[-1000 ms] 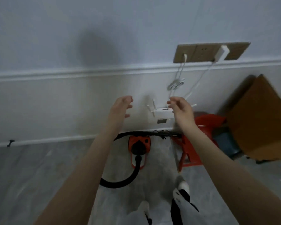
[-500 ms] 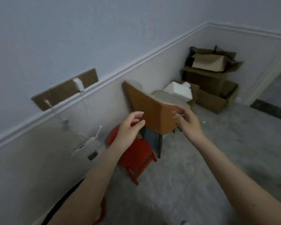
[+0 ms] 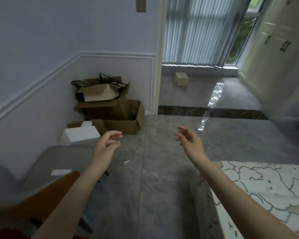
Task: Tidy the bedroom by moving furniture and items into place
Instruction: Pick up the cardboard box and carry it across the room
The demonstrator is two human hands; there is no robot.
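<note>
Both hands, left (image 3: 105, 147) and right (image 3: 191, 144), hang released and empty above the grey tiled floor (image 3: 162, 169), the blurred brown wooden chair (image 3: 41, 195) seemingly by the left forearm, where a careless turn could knock it.

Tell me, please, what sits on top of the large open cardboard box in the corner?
A smaller cardboard box lies tilted on the large open box, with a brown bag with black handles behind it. What either holds is hidden.

Both hands, left (image 3: 106, 147) and right (image 3: 190, 142), hover empty above the grey floor (image 3: 162, 178).
</note>
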